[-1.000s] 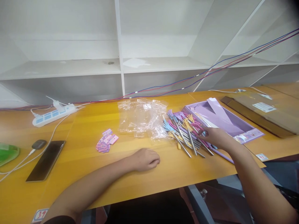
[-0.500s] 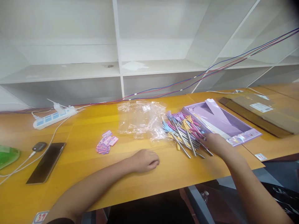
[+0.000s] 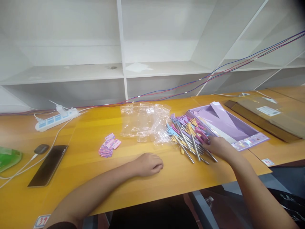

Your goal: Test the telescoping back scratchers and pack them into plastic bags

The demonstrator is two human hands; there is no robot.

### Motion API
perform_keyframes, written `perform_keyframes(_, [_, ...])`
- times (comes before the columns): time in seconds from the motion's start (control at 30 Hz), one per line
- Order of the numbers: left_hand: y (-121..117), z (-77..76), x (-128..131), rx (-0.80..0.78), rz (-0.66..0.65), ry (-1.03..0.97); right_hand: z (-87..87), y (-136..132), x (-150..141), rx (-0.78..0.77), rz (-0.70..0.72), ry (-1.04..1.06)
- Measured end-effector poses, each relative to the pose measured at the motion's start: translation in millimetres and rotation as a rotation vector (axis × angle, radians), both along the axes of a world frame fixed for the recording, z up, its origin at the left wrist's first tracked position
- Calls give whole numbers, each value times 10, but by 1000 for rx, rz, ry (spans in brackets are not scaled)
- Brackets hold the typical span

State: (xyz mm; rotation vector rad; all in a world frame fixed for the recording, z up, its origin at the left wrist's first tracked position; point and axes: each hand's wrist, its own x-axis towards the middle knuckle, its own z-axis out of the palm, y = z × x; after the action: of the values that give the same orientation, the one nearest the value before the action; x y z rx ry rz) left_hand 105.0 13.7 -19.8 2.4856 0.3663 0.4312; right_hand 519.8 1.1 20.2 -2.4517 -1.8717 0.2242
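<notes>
My left hand [image 3: 148, 164] rests on the table in a loose fist, and nothing shows in it. To its right lies a pile of back scratchers [image 3: 188, 137], with metal rods and small hand-shaped heads in blue, yellow, purple and pink. At the pile's right side is my right hand [image 3: 217, 147], its fingers closed on a magenta back scratcher [image 3: 203, 137]; the fingertips are partly hidden. Clear plastic bags [image 3: 143, 122] lie behind and left of the pile. A small heap of pink and purple cards [image 3: 108, 147] sits left of my left hand.
Behind my right hand stands an open purple box [image 3: 238, 127], with a brown cardboard box [image 3: 269, 117] beyond. On the left are a power strip [image 3: 57, 120], a phone [image 3: 49, 166], a black earbud case [image 3: 41, 149] and a green packet [image 3: 9, 159]. White shelves [image 3: 166, 68] line the back.
My right hand has shifted slightly left at the pile, and the magenta back scratcher by its fingers shows more clearly. My left hand has stayed in place.
</notes>
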Motion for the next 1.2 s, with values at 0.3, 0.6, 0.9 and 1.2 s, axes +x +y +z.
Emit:
perform_keyframes(0.3, [74,216,-35,-171,154,-119,759,40,-591,134,27,173])
perform_keyframes(0.6, [299,1642,-403,-372,522,-533,1672,463,-2632,367,614,1099])
perform_keyframes(0.9, [232,2171,-1053,139,862,-435,1620,733,-3213,387,634,1687])
perform_keyframes(1.2, [249,2330,-1442,388,955,-252,1792,941,-2438,856,510,1633])
